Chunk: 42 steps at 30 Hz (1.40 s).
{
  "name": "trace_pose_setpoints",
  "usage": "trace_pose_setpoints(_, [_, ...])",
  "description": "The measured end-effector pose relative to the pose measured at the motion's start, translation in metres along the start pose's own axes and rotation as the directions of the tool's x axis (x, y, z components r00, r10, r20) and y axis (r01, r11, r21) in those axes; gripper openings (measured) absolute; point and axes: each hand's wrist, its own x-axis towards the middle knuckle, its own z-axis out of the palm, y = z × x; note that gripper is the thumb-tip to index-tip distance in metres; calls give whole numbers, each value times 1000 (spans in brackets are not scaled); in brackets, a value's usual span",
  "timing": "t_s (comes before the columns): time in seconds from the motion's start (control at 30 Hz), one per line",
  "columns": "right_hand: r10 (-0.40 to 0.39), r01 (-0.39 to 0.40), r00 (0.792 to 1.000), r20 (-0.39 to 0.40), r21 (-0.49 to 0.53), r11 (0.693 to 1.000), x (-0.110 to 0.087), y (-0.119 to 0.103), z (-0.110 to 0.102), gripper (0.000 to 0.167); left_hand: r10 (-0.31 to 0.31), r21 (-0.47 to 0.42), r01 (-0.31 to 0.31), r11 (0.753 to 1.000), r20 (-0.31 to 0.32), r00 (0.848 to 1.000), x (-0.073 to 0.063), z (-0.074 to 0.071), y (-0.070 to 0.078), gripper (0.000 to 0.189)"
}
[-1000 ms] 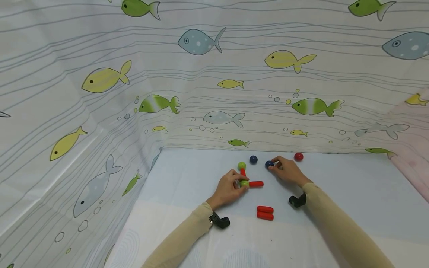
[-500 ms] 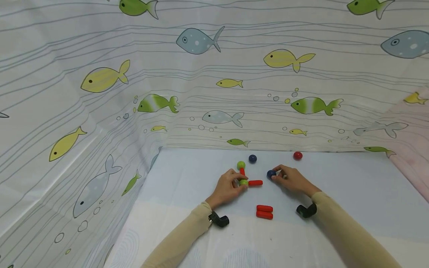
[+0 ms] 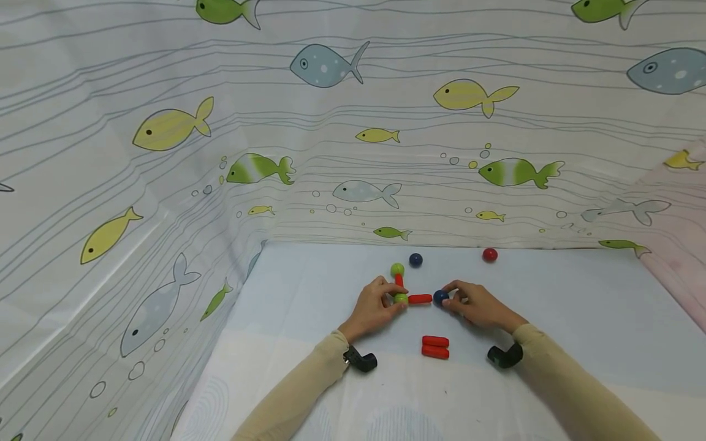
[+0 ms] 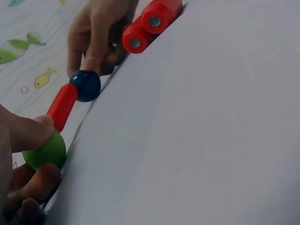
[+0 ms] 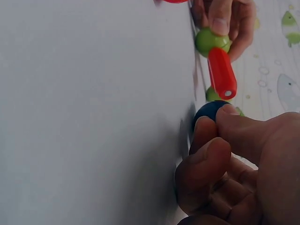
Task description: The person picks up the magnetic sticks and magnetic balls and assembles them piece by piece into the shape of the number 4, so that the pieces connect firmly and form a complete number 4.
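My left hand pinches a green ball between thumb and fingers. From that ball a red rod points right and another red rod runs back to a second green ball. The right-pointing rod ends in a small metal tip, seen in the right wrist view. Between thumb and forefinger, my right hand pinches a dark blue ball close to that tip. Part of the blue ball is hidden by the fingers in the right wrist view.
Two loose red rods lie side by side nearer the front, their metal ends facing the left wrist camera. Farther back on the table are another dark blue ball and a red ball. A fish-print curtain rises behind.
My right hand has brought the blue ball from the back toward me, up to the free end of the right-pointing red rod. The left hand stays on its green ball.
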Motion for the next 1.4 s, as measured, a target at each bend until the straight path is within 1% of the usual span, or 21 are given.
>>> trace_pose_setpoints(0.13, [-6,6,1000,6,-7,1000,0,-1,2,41,-16,12,16,1000,14,1000,1,0,2,25])
trace_pose_setpoints(0.23, [-13,13,1000,7,-15,1000,0,-1,2,41,-15,22,15,1000,17,1000,2,0,2,25])
trace_pose_setpoints(0.43, [-48,48,999,-5,-12,999,1,-1,0,40,16,27,-16,999,4,1000,3,0,0,25])
trace_pose_setpoints(0.53, [-52,52,999,-4,-2,999,2,-1,0,39,19,26,-19,999,2,1000,3,1,-1,25])
trace_pose_setpoints(0.77, [-40,40,999,-3,-3,999,2,-1,1,41,15,34,-15,999,-1,1000,2,2,-1,28])
trace_pose_setpoints(1.0, [-54,54,999,5,5,999,2,0,2,43,8,31,-7,999,-9,1000,2,1,0,29])
trace_pose_setpoints(1.2, [-66,66,998,6,-19,998,3,1,2,43,4,15,-4,1000,-15,1000,1,1,0,26])
trace_pose_setpoints(1.4, [-63,63,998,2,-46,997,5,3,3,43,-14,20,14,1000,-5,1000,1,1,0,26])
